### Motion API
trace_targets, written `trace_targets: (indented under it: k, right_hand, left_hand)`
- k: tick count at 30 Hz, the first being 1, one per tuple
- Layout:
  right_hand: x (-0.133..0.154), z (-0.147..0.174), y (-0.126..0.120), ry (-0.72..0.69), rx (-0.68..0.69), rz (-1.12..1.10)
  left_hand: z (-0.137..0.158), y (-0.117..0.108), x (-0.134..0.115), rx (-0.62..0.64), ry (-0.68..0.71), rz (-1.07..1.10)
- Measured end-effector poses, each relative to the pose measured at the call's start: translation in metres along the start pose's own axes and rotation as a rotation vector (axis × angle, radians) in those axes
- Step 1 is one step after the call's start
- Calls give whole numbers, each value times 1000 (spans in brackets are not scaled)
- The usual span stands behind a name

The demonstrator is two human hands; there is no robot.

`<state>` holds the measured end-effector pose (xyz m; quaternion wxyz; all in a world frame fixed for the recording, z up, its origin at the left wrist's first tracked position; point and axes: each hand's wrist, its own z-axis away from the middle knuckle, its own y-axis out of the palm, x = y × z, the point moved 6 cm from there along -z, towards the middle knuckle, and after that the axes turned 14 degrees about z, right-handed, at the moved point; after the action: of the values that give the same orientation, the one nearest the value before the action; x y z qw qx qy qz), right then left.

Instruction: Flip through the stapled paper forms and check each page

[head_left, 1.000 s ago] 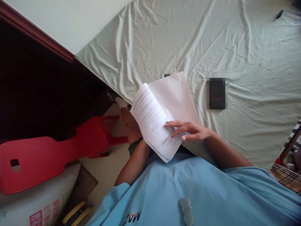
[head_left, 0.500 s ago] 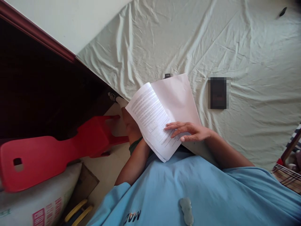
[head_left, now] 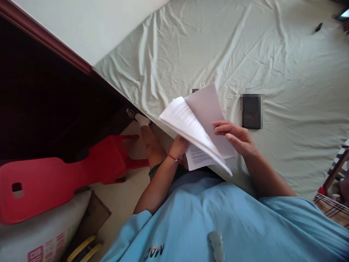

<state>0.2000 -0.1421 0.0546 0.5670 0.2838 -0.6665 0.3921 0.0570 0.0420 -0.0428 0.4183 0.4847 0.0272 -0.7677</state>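
Note:
A sheaf of printed white papers (head_left: 188, 118) is folded open in front of my chest. My left hand (head_left: 180, 146), with a red bracelet at the wrist, grips its lower left side; the fingers are partly hidden behind the pages. Several sheets stand up in a tilted, curved flap across the middle. Behind the flap a blank page (head_left: 205, 100) faces me, and a lower printed sheet (head_left: 200, 156) shows beneath. Fingers apart, my right hand (head_left: 236, 137) hovers at the right side of the blank page, holding nothing; whether the fingertips touch it I cannot tell.
A wrinkled pale green sheet (head_left: 218, 43) covers the bed. On it lies a dark, pixelated rectangular object (head_left: 251, 112) and a small black item (head_left: 318, 27). To the left are a red plastic chair (head_left: 38, 185), a white printed sack (head_left: 51, 225) and a yellow-and-black object (head_left: 84, 249).
The printed pages have been lifted into a tilted flap, uncovering a sheet below. My right hand has moved up and right off the print. My left hand has come into view.

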Motion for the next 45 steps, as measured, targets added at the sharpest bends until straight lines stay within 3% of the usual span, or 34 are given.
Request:
trace_targets:
  k: [4, 8, 11, 14, 17, 22, 25, 29, 33, 39, 42, 45]
  right_hand:
    - [37, 8, -25, -15, -149, 141]
    - [63, 8, -20, -159, -22, 488]
    - [46, 2, -14, -173, -26, 747]
    - [10, 0, -26, 23, -266, 815]
    - [-23, 7, -34, 236, -393, 566]
    - [-40, 10, -24, 396, -310, -99]
    - [-42, 11, -22, 464, -275, -210]
    - [-55, 16, -22, 589, -254, -198]
    - [-53, 16, -18, 538, -258, -208]
    - [-52, 18, 4, 523, -66, -208]
    - [-57, 11, -7, 485, -122, 29]
    - [-36, -8, -32, 281, -345, 563]
  left_hand:
    - [-3, 0, 4, -6, -11, -39]
    - [8, 1, 0, 56, 41, -29]
    - [23, 7, -1, 163, 50, 30]
    - [39, 10, 0, 260, 13, 80]
    - [50, 10, 1, 350, -20, 115]
    - [55, 13, 9, 463, -84, 168]
    - [53, 17, 14, 491, -123, 154]
    - [44, 15, 9, 396, -88, 40]
    - [34, 14, -9, 286, 9, 73]
    - [32, 18, -14, 117, 2, 254]
    - [33, 21, -10, 104, 6, 269]
    - [35, 23, -5, 140, -17, 254]
